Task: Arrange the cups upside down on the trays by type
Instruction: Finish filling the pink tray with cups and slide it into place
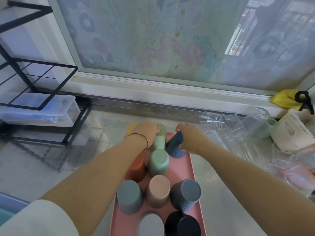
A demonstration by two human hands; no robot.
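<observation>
My left hand [147, 132] is curling round a pale green cup [160, 142], my right hand [190, 137] round a tilted navy cup [174, 148]

One head cam, wide-angle, faces fwd and down — close over pink tray [182, 167], window [153, 40] beyond

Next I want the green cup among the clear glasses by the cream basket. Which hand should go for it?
Right. The green cup is on that side, and the right hand is nearer once it sets down the navy cup. The left hand grips a pale green cup across the tray.
</observation>
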